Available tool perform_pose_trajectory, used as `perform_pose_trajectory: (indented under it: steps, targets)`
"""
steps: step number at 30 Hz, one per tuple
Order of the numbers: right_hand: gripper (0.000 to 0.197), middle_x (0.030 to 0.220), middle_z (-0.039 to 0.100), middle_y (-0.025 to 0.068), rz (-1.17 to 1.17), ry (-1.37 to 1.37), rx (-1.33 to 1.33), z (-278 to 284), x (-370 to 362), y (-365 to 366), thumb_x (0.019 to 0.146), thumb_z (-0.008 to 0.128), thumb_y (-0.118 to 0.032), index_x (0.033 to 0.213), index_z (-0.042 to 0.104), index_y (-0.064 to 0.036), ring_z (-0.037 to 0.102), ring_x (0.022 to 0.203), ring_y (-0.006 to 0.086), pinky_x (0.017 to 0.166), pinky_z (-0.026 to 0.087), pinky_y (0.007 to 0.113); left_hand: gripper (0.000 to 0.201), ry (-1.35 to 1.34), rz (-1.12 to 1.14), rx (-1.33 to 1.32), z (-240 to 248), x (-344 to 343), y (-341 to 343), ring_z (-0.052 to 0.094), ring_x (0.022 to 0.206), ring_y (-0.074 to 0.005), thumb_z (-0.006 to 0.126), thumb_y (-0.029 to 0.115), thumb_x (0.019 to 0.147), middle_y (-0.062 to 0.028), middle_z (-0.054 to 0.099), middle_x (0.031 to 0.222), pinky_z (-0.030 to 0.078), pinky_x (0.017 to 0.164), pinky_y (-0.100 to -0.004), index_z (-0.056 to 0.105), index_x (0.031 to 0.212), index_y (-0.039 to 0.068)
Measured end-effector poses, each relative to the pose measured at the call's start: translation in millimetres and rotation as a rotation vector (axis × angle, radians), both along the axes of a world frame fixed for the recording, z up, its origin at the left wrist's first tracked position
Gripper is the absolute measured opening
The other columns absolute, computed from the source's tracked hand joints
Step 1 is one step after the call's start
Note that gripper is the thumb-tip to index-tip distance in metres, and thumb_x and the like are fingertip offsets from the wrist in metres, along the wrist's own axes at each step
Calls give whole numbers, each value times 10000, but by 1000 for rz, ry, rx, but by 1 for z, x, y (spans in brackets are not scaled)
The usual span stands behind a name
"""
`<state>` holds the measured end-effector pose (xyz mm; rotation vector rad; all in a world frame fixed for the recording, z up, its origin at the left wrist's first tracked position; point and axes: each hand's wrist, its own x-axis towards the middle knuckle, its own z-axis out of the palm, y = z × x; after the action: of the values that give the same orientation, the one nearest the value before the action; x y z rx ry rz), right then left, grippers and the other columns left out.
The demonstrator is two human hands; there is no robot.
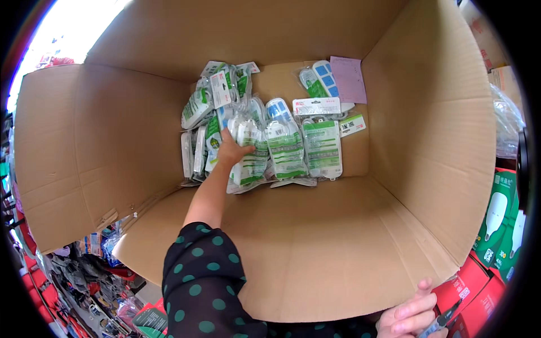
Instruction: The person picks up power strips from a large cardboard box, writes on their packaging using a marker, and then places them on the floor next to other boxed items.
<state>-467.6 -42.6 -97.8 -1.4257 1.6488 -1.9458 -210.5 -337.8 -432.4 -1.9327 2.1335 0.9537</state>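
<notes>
Left hand [232, 151] is deep in the big carton [417, 118], sleeve over its near wall, because these goods sit right down by its far side! Thumb and fingers stand apart across a bagged power strip [252, 160] left of the carton's middle, touching the plastic; the fingertips are partly hidden, so whether they clamp it I can't tell. Look at the other packets [287, 147]: bunched at the carton's far left and centre, several on edge, seemingly propped by their neighbours and the carton's wall. Over at its far right corner, a purple sheet [349, 80] overlaps another strip [325, 78], lying on top where it shows plainly. And outside the carton's near right corner, right hand [407, 316] has its fingers curled round a pen [440, 321], likely parked there to leave the left one free
</notes>
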Motion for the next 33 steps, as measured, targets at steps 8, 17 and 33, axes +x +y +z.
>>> perform_pose_trajectory:
  steps: [8,17,33]
  targets:
    - [286,762,636,54,24,-8,38,-4,7,22,905,490,-145,1144,334,-125,598,697,213,866,412,508,697,-19,-462,-90,165,-57,-6,592,913,-390,785,251,586,-214,608,994,473,808,-433,364,1101,41]
    - [467,1022,586,158,103,-206,-7,9,42,24,898,554,-112,1261,260,-93,568,962,249,932,415,415,257,386,-979,-1262,407,-2,125,596,1007,-291,613,65,742,-93,610,1049,401,959,-483,457,933,136]
    - [510,1293,397,193,829,-499,204,-29,193,82,753,601,95,1121,303,-92,448,1154,232,991,352,359,623,1354,685,-169,292,122,376,488,1173,-230,506,187,934,-151,466,1305,390,993,-379,166,1444,72]
